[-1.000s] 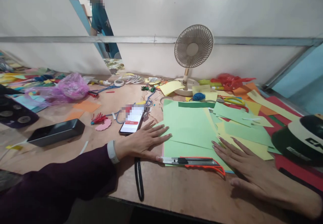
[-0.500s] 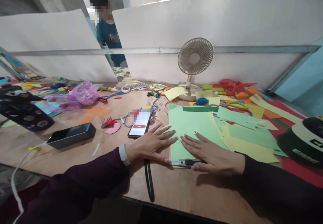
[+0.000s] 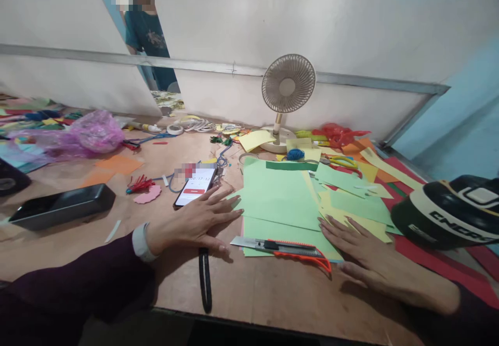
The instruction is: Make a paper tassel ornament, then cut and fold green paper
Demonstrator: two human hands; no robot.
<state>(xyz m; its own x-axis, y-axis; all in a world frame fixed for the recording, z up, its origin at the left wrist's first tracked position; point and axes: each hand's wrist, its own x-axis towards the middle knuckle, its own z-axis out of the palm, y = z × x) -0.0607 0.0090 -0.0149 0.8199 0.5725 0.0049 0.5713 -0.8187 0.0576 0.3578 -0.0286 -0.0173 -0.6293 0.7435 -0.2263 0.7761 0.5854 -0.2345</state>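
Light green paper sheets (image 3: 278, 195) lie in front of me on the wooden table. Across their near edge rests a box cutter (image 3: 278, 247) with an orange handle, its blade pointing left. My left hand (image 3: 198, 218) is open, palm down, fingers spread, with fingertips at the left edge of the sheets, just below a phone (image 3: 195, 187) with a lit screen. My right hand (image 3: 364, 255) is also open and palm down, its fingertips on the right edge of the sheets. Neither hand touches the cutter. A dark green paper strip (image 3: 290, 166) lies at the sheets' far edge.
A desk fan (image 3: 288, 83) stands behind the sheets. A black bottle-like object (image 3: 448, 213) lies at the right, over red paper. A grey rectangular device (image 3: 62, 205) and a pink plastic bag (image 3: 93, 132) are at the left. A person (image 3: 148, 39) stands beyond the partition.
My hands have moved apart, left hand to the left and right hand to the right, uncovering the sheets and the box cutter. The view has turned slightly right.
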